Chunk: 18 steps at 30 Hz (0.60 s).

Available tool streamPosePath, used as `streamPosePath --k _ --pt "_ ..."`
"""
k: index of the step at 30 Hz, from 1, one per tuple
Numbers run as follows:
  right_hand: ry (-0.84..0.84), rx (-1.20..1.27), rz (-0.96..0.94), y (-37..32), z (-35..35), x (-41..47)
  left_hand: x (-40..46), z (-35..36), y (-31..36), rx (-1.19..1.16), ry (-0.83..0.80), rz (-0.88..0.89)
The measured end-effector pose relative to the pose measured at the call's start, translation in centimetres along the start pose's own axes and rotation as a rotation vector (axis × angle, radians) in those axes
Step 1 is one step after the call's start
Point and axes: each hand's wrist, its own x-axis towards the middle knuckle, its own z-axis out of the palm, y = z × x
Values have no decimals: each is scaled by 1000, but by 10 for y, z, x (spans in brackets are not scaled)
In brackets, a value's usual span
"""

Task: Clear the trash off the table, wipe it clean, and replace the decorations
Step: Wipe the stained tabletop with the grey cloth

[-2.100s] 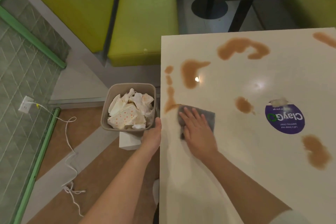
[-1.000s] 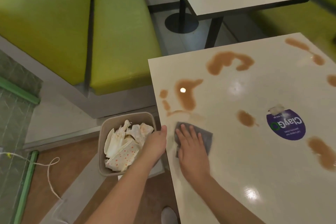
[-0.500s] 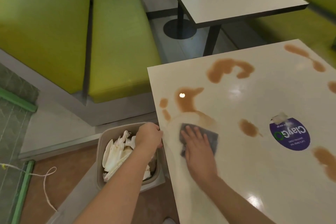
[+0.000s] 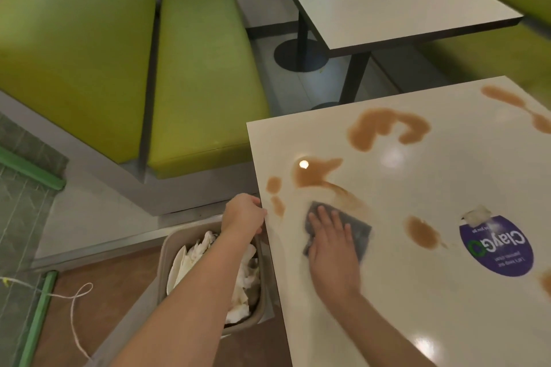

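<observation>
Right hand (image 4: 332,243) flat, fingers straight, pressing grey cloth (image 4: 359,235) on table (image 4: 417,322). Left hand (image 4: 243,213) curled, gripping table edge at 9 o'clock. Step, by my reading: wiping. Next: push cloth toward 12 o'clock into brown spill (image 4: 316,174); more spills toward 1 and 3 o'clock.

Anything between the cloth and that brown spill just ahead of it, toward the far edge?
Nothing visible. The right hand presses flat on the grey cloth, and the nearest brown spill trails down to its far edge across bare table.
</observation>
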Motion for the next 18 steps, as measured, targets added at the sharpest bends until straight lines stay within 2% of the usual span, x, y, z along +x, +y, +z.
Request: streamPosePath --k 5,7,11,16,18 --pt "-91 32 -191 -7 -4 64 13 2 7 70 30 16" --pt "-80 35 -126 14 -8 84 16 1 8 90 19 -7" --pt "105 85 35 35 -9 57 24 -1 10 30 -4 -52" --pt "147 485 102 -4 -2 13 35 -2 1 -113 -67 -75" --pt "121 596 59 -26 0 11 37 -5 -4 -229 -116 -96"
